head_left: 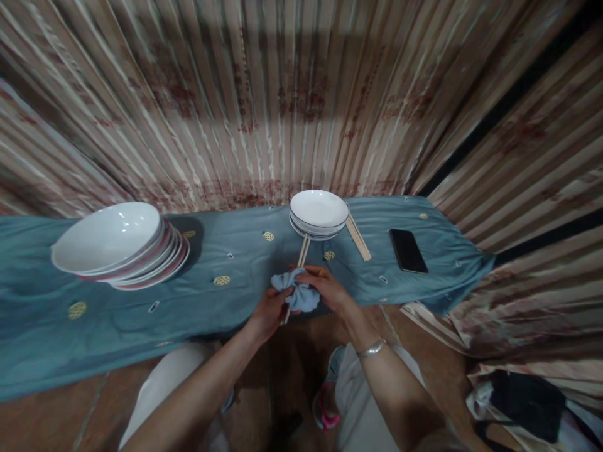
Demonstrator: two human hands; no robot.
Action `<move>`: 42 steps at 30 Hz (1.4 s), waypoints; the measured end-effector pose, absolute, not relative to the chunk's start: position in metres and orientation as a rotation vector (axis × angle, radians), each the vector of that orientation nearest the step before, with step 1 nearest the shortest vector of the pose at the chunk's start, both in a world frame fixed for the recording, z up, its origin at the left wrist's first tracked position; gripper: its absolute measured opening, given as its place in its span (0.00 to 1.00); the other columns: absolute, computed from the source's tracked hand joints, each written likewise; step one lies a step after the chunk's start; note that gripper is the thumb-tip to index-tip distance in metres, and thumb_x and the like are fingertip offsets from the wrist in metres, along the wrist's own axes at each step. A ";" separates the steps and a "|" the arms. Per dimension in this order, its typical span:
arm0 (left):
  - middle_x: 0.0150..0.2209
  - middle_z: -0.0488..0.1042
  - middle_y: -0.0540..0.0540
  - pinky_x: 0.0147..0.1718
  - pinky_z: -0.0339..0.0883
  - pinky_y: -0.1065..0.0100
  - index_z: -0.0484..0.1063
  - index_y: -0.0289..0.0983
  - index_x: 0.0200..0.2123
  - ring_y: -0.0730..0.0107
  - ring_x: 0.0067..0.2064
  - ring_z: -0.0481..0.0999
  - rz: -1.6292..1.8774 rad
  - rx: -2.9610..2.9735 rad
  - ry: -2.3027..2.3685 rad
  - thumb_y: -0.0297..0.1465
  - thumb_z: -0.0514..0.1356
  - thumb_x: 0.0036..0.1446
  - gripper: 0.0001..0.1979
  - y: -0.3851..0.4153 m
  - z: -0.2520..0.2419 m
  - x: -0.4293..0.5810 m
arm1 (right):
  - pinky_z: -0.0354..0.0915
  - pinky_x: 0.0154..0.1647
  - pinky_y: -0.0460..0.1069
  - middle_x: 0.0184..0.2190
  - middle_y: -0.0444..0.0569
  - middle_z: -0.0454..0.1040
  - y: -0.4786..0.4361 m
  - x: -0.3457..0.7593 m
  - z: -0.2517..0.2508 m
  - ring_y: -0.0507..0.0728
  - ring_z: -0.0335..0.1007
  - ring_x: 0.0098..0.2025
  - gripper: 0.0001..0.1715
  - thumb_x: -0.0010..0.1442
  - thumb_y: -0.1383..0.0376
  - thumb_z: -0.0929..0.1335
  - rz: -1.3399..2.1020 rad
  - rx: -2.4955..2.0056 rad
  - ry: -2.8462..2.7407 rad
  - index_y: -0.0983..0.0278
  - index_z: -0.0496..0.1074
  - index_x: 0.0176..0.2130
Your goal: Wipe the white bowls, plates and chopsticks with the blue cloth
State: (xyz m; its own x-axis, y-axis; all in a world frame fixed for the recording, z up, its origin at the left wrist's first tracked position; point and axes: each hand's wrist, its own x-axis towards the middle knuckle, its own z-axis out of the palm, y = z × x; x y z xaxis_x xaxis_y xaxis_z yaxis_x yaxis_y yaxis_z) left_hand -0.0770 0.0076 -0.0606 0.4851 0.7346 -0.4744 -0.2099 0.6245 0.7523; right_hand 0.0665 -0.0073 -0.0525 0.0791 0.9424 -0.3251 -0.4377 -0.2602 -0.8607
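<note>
My left hand (269,312) grips the lower part of a few wooden chopsticks (304,250) and the edge of a light blue cloth (304,297). The cloth is bunched around the chopsticks' middle. From the right, my right hand (325,285) presses the cloth with its fingers closed on it. The chopsticks' far ends point at a stack of white dark-rimmed plates (319,209). Just right of the plates, several more chopsticks (359,238) lie side by side on the blue tablecloth (249,251).
A leaning stack of large white bowls (117,238) stands at the left of the table. A black phone (407,250) lies at the right. Pleated curtains (264,100) hang behind. A dark bag (527,402) is at the lower right.
</note>
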 end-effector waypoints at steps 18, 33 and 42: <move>0.17 0.70 0.49 0.20 0.66 0.69 0.73 0.33 0.18 0.73 0.20 0.68 0.470 0.879 0.799 0.46 0.72 0.33 0.22 -0.019 -0.068 -0.079 | 0.55 0.22 0.44 0.23 0.45 0.76 -0.009 0.113 -0.053 0.47 0.62 0.23 0.17 0.37 0.53 0.77 1.129 -1.227 -0.527 0.64 0.78 0.20; 0.27 0.79 0.46 0.35 0.69 0.67 0.79 0.33 0.27 0.67 0.30 0.76 0.470 0.841 0.816 0.44 0.74 0.30 0.23 -0.016 -0.067 -0.077 | 0.68 0.33 0.43 0.31 0.48 0.80 -0.019 0.113 -0.050 0.49 0.73 0.31 0.20 0.42 0.52 0.77 1.510 -1.172 -0.833 0.65 0.80 0.30; 0.29 0.80 0.46 0.39 0.70 0.66 0.78 0.34 0.28 0.67 0.31 0.77 0.568 0.786 0.813 0.41 0.75 0.28 0.23 -0.014 -0.060 -0.072 | 0.68 0.33 0.44 0.26 0.47 0.79 -0.020 0.100 -0.052 0.50 0.73 0.29 0.21 0.39 0.52 0.78 1.531 -1.190 -0.837 0.66 0.80 0.28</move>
State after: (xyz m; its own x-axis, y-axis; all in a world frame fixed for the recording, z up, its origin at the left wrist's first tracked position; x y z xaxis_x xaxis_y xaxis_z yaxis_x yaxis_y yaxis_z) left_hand -0.0721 -0.0140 -0.0604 0.5702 0.7072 -0.4180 -0.1488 0.5893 0.7941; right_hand 0.1000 -0.0202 -0.0519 -0.0340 0.9597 -0.2788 -0.2827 -0.2768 -0.9184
